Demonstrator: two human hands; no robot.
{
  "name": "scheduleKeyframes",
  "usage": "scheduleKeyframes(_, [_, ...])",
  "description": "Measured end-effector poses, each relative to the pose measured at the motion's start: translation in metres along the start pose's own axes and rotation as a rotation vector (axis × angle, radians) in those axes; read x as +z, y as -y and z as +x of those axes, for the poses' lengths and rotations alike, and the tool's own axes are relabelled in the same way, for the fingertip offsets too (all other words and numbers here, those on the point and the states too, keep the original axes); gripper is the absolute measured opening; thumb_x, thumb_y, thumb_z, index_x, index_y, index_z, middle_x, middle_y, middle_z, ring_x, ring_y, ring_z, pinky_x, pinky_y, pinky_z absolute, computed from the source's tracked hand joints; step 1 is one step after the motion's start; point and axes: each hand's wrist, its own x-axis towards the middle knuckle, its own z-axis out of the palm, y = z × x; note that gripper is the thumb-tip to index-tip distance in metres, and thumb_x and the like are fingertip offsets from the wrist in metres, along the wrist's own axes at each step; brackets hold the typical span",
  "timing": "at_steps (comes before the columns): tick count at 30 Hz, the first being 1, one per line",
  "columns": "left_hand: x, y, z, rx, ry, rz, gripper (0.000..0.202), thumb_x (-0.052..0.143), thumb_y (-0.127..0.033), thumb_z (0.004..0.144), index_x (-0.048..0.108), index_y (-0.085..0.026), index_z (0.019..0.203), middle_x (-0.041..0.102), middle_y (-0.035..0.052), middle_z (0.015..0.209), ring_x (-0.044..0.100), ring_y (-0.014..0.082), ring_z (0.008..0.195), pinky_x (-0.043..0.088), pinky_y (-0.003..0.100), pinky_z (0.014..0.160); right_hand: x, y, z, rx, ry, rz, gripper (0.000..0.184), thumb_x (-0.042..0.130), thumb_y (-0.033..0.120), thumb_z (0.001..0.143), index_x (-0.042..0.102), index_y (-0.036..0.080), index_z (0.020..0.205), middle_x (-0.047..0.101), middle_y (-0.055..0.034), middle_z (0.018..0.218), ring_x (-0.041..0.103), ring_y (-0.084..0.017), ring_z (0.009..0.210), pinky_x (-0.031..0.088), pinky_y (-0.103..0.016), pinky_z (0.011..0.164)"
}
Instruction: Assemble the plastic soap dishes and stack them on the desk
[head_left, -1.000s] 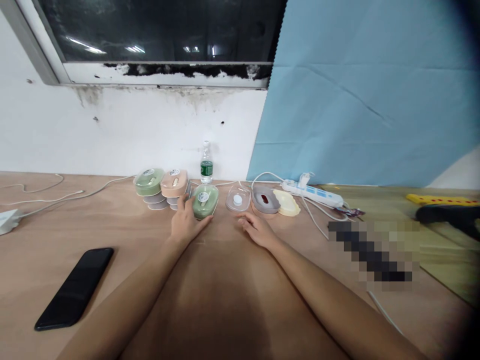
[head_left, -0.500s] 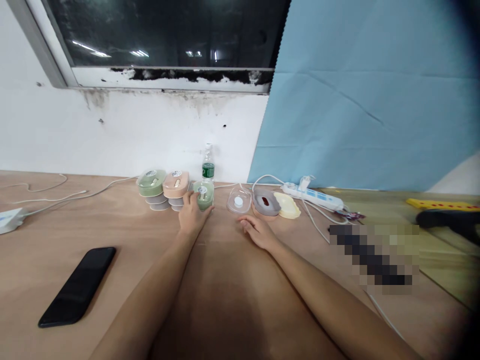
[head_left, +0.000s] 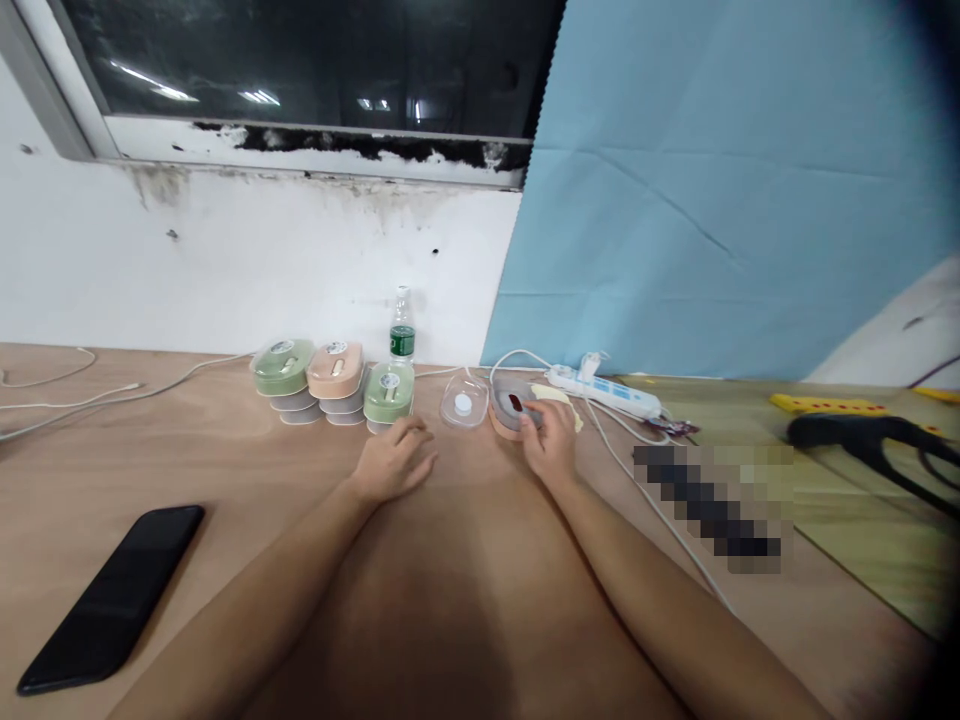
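Note:
My right hand (head_left: 553, 440) is at the near right rim of a grey oval tray (head_left: 507, 393) with a dark red slot. Its thumb and fingers close on that rim. The tray sits in a pink base (head_left: 504, 425). My left hand (head_left: 395, 460) holds nothing, its fingers loosely bent and apart, just in front of a green box (head_left: 388, 395) with a clear lid. Between the hands lies a clear lid (head_left: 463, 402) with a white round label. A pale yellow piece (head_left: 576, 408) shows partly behind my right hand.
Left of the green box stand stacked boxes, one green-topped (head_left: 282, 370) and one pink-topped (head_left: 336, 370). Behind is a water bottle (head_left: 402, 330). A white power strip (head_left: 607, 390) with cables lies back right. A black phone (head_left: 112, 600) lies front left.
My left hand has let go of the green box and drawn back toward me. My right hand has moved forward and right onto the grey tray. The view has shifted slightly.

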Motion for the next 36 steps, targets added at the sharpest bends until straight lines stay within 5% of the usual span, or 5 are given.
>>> scheduleKeyframes(8, [-0.008, -0.023, -0.015, 0.088, 0.246, -0.235, 0.021, 0.046, -0.034, 0.091, 0.062, -0.021, 0.091, 0.068, 0.0042, 0.085, 0.063, 0.015, 0.077, 0.047, 0.025, 0.063, -0.015, -0.094, 0.002, 0.519, 0.075, -0.203, 0.032, 0.045, 0.03, 0.073, 0.066, 0.017, 0.095, 0.062, -0.0123, 0.103, 0.052, -0.03, 0.104, 0.036, -0.051, 0.097])
scheduleKeyframes(13, [-0.012, -0.012, -0.014, -0.081, 0.253, -0.294, 0.02, 0.048, -0.033, 0.089, 0.064, -0.021, 0.085, 0.067, 0.0015, 0.076, 0.061, 0.0137, 0.067, 0.045, 0.025, 0.061, -0.011, -0.106, -0.003, 0.441, 0.135, -0.13, 0.029, 0.052, 0.034, 0.07, 0.069, 0.019, 0.088, 0.06, -0.0112, 0.117, 0.051, -0.028, 0.113, 0.035, -0.046, 0.102])
scheduleKeyframes(26, [-0.01, -0.009, -0.008, -0.163, 0.226, -0.328, 0.02, 0.049, -0.031, 0.088, 0.065, -0.02, 0.082, 0.067, 0.0017, 0.078, 0.06, 0.0136, 0.068, 0.044, 0.025, 0.061, -0.011, -0.092, -0.001, 0.392, -0.01, -0.053, 0.029, 0.06, 0.043, 0.072, 0.065, 0.016, 0.082, 0.066, -0.0141, 0.105, 0.058, -0.029, 0.104, 0.041, -0.047, 0.095])
scheduleKeyframes(31, [-0.008, -0.008, -0.01, -0.193, 0.144, -0.314, 0.023, 0.051, -0.034, 0.087, 0.06, -0.021, 0.104, 0.066, 0.0037, 0.094, 0.059, 0.0142, 0.071, 0.047, 0.027, 0.066, -0.016, -0.05, 0.006, 0.266, -0.278, -0.024, 0.031, 0.046, 0.044, 0.087, 0.052, 0.018, 0.101, 0.057, -0.0163, 0.123, 0.051, -0.027, 0.117, 0.038, -0.046, 0.099])
scheduleKeyframes(36, [-0.003, -0.006, -0.013, -0.315, 0.045, -0.372, 0.06, 0.056, -0.042, 0.084, 0.033, -0.022, 0.136, 0.057, 0.0086, 0.122, 0.053, 0.0106, 0.06, 0.049, 0.029, 0.063, 0.005, 0.008, -0.02, 0.033, -0.059, 0.224, 0.034, 0.033, 0.052, 0.091, 0.045, 0.021, 0.096, 0.058, -0.0177, 0.116, 0.056, -0.029, 0.108, 0.044, -0.045, 0.089])
